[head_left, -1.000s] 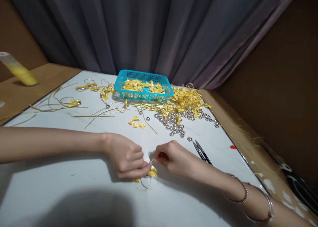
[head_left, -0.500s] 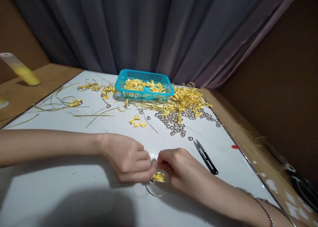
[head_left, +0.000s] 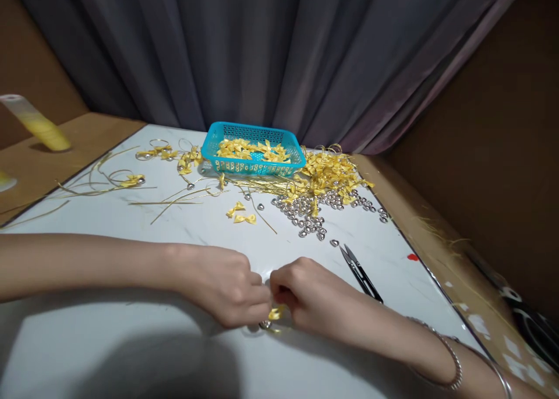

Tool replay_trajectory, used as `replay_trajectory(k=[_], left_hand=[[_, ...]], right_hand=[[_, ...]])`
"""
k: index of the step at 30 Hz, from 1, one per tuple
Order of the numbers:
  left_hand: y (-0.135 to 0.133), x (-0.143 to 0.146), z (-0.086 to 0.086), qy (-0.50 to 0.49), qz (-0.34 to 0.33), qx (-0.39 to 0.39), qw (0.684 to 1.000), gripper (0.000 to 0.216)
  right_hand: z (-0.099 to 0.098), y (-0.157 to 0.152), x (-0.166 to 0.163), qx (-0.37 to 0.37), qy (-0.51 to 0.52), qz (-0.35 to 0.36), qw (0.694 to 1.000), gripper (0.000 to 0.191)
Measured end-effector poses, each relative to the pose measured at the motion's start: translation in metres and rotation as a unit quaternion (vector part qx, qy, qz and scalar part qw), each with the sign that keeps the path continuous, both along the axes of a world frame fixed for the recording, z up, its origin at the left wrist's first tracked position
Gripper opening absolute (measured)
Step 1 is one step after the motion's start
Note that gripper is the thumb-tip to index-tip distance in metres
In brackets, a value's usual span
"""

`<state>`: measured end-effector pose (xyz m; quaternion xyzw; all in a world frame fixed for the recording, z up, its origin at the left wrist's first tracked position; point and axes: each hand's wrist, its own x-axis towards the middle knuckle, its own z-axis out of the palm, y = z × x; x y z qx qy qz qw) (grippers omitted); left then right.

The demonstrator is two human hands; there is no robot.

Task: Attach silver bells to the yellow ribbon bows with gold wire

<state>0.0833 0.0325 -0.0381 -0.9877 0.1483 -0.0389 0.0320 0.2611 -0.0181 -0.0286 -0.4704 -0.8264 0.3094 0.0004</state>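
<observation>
At the near middle of the white table, my left hand [head_left: 231,291] and my right hand [head_left: 301,291] meet, both closed with fingers pinched. Between and just below them shows a yellow ribbon bow [head_left: 276,313] with a silver heart-shaped bead [head_left: 265,324] and a bit of gold cord [head_left: 275,331]. My fingers hide most of this piece, and the exact grip of each hand on it is partly covered. Thread snips [head_left: 361,274] with black handles lie just beyond my right wrist.
A blue basket [head_left: 254,167] of yellow bows stands at the back. Right of it are a heap of yellow bows [head_left: 332,172] and scattered silver beads [head_left: 310,227]. Gold cords [head_left: 174,202] lie to the left. Black-handled scissors [head_left: 533,329] rest at the right edge.
My hands have drawn closer together, the right one shifting left. The bow between them is more covered, and the cord's curved loop below it no longer shows as before.
</observation>
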Motion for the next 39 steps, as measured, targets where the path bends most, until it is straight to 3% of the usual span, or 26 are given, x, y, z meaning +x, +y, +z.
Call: replay_trajectory(k=[4, 6, 10, 14, 16, 18, 20, 26, 29, 35, 39], left_hand=[[-0.001, 0.007, 0.003, 0.054, 0.035, 0.050, 0.997, 0.018], [-0.002, 0.010, 0.007, 0.066, 0.054, 0.057, 0.995, 0.017], [-0.003, 0.011, 0.018, 0.077, 0.104, 0.068, 0.989, 0.017], [-0.007, 0.013, 0.025, 0.081, 0.123, 0.088, 0.985, 0.017], [-0.008, 0.015, 0.024, 0.087, 0.143, 0.087, 0.982, 0.018], [-0.008, 0.019, 0.020, 0.097, 0.181, 0.073, 0.976, 0.020], [-0.005, 0.022, 0.014, 0.111, 0.220, 0.043, 0.968, 0.021], [0.008, 0.020, 0.002, 0.175, 0.294, -0.121, 0.932, 0.018], [0.018, 0.018, 0.003, 0.181, 0.334, -0.269, 0.885, 0.019], [0.039, 0.022, 0.004, 0.291, 0.375, -0.544, 0.691, 0.014], [0.046, 0.020, -0.006, 0.273, 0.373, -0.647, 0.606, 0.013]], right_hand=[[0.011, 0.024, -0.006, -0.062, 0.001, 0.048, 0.997, 0.011], [0.016, 0.034, -0.009, -0.106, -0.010, 0.036, 0.994, 0.010], [0.021, 0.041, -0.012, -0.246, -0.011, -0.059, 0.968, 0.016], [0.019, 0.034, -0.012, -0.376, 0.097, -0.163, 0.907, 0.022], [0.013, 0.028, -0.013, -0.395, 0.149, -0.219, 0.880, 0.023], [0.003, 0.023, -0.012, -0.361, 0.192, -0.269, 0.872, 0.024], [-0.010, 0.017, -0.012, -0.297, 0.217, -0.292, 0.883, 0.024], [-0.044, 0.006, -0.008, -0.049, 0.185, -0.247, 0.950, 0.022], [-0.050, 0.003, -0.008, -0.011, 0.181, -0.228, 0.957, 0.020], [-0.049, -0.001, -0.006, -0.014, 0.178, -0.211, 0.961, 0.018], [-0.045, -0.004, -0.005, 0.008, 0.173, -0.199, 0.965, 0.019]])
